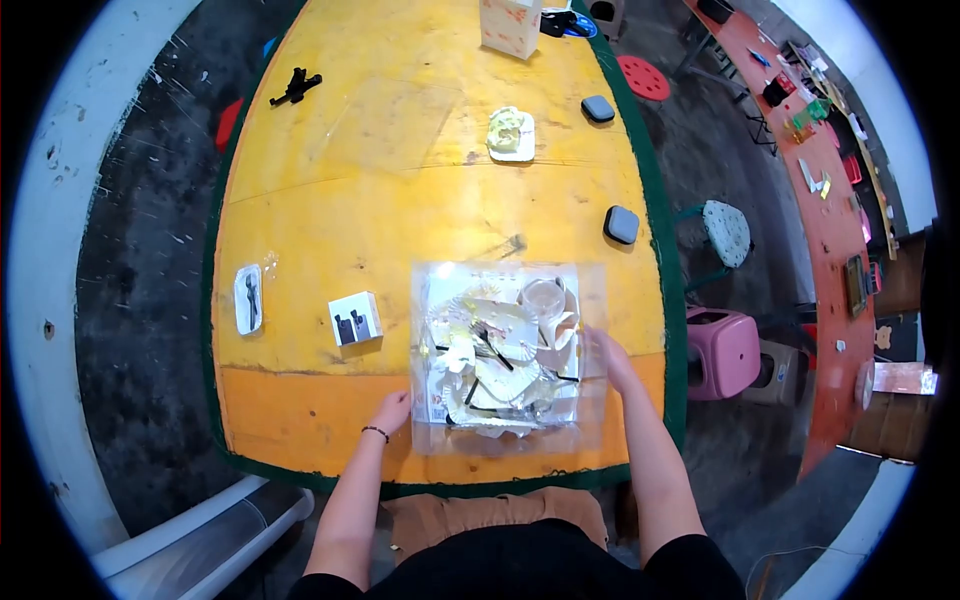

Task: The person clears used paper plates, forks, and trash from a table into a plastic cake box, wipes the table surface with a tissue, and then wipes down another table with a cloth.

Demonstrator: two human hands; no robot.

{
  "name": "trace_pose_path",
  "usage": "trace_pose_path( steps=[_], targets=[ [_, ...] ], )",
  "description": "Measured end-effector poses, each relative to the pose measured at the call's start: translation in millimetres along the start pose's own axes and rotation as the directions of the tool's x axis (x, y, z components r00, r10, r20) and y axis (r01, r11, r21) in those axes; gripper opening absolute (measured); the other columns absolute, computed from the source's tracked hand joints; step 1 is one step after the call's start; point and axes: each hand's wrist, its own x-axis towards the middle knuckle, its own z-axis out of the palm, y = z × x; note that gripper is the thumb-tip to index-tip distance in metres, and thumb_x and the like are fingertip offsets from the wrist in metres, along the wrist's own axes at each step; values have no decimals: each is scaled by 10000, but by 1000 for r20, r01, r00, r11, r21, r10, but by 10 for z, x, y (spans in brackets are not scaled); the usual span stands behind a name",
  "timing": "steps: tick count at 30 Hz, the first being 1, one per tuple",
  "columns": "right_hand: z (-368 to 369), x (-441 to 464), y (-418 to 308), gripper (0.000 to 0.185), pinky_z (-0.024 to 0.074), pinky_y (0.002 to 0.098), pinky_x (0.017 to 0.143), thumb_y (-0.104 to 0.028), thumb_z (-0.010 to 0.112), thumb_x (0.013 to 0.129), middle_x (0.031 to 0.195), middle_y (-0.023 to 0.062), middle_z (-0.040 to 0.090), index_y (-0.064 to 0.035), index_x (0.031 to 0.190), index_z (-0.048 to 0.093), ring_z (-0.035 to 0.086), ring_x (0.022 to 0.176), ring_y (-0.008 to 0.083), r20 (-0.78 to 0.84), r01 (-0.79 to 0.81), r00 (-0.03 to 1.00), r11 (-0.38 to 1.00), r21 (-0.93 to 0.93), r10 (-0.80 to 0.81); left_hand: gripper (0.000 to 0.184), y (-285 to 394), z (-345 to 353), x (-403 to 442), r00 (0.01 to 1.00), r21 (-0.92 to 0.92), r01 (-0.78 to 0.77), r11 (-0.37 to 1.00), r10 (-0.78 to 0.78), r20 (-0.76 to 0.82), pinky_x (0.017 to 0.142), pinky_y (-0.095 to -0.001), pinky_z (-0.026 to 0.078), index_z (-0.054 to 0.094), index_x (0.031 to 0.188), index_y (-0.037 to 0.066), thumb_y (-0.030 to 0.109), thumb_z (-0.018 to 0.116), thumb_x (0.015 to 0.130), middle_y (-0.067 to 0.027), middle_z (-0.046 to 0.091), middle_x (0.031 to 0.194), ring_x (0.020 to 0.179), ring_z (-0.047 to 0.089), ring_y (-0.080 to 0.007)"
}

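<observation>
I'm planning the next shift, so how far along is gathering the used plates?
Already in the clear container: soiled plates, dark utensils, a clear cup. In hand: that container, right hand at its right side, left hand near its left. Apparently remaining outside: the far plate with creamy food and the white dish at left.

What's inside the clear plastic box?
In the clear plastic box: smeared white plates, a clear cup and black utensils, heaped together. The heap hides most of the bottom; can't tell what lies beneath the plates.
</observation>
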Motion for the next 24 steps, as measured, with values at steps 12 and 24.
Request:
trace_pose_path(
  steps=[12, 24],
  targets=[
    [-555, 484, 462, 874, 332, 426, 1026, -256, 668, 727, 1408, 342, 192, 83, 1378, 193, 262, 1296, 452, -304, -248, 921, 235, -940, -242, 256, 1931, -1213, 1688, 645, 593, -427, 683, 689, -330, 840, -375, 454, 574, 1044, 43, 129, 594, 804, -127, 593, 980, 953, 549, -290],
    [-529, 433, 364, 868, 344, 440, 1006, -209, 629, 742, 1394, 387, 165, 142, 1367, 139, 237, 1302, 476, -254, -225, 949, 160, -961, -188, 140, 2450, -1249, 3237, 760, 852, -117, 511, 598, -254, 782, -381, 461, 621, 896, 94, 197, 592, 805, -52, 599, 965, 1012, 533, -220]
  ],
)
